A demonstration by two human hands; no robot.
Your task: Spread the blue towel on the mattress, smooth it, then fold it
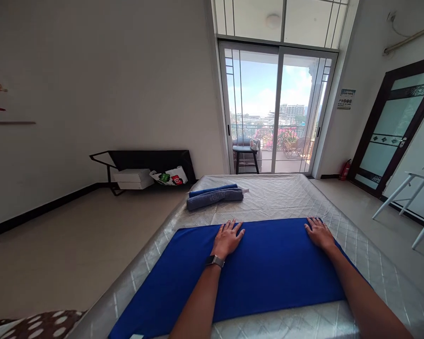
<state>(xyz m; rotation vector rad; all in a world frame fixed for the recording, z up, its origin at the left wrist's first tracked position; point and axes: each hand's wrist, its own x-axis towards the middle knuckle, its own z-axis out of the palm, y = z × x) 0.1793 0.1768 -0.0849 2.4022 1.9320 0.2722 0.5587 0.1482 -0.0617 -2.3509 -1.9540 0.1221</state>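
A blue towel lies spread out flat on the pale quilted mattress. My left hand rests on the towel near the middle of its far edge, fingers stretched out and pointing away from me. Over the far right corner of the towel lies my right hand, palm down with its fingers apart. Neither hand grips anything. Farther up the mattress, to the left, sits a rolled grey-blue towel with pale lettering. Right behind it is a rolled blue towel.
Against the left wall a black frame lies on its side, with white boxes and a printed bag by it. A brown spotted cloth is at the lower left. A white-legged table stands right; glass sliding doors are ahead.
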